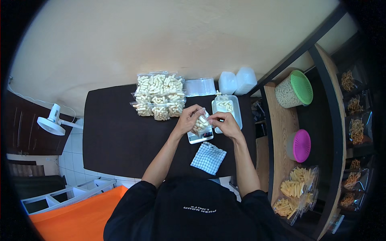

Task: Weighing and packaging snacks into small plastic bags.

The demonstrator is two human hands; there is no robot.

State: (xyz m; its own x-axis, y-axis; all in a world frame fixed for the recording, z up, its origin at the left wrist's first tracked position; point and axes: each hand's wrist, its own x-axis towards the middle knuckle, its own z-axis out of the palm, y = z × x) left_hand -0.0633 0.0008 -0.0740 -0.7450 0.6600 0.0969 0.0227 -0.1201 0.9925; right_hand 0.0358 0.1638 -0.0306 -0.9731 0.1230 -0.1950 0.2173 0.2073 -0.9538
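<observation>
Over a white digital scale [197, 139], my left hand [189, 119] grips the upper edge of a clear plastic bag [200, 124] filled with pale, finger-shaped snack sticks. My right hand [224, 123] pinches the same bag's right edge near its mouth. Whether the bag rests on the scale I cannot tell. Right of the scale, partly under my right hand, a white plastic tray [238, 113] holds loose sticks [225, 105]. A blue-and-white checked cloth [208, 158] lies in front of the scale.
Several filled bags [159, 96] stand in rows at the back, beside flat clear bags [199, 87] and stacked plastic containers [236, 81]. A wooden shelf [283, 129] on the right holds a green-lidded tub [294, 90], a pink-lidded tub [298, 146] and bagged snacks [294, 192]. A white fan [52, 122] stands left.
</observation>
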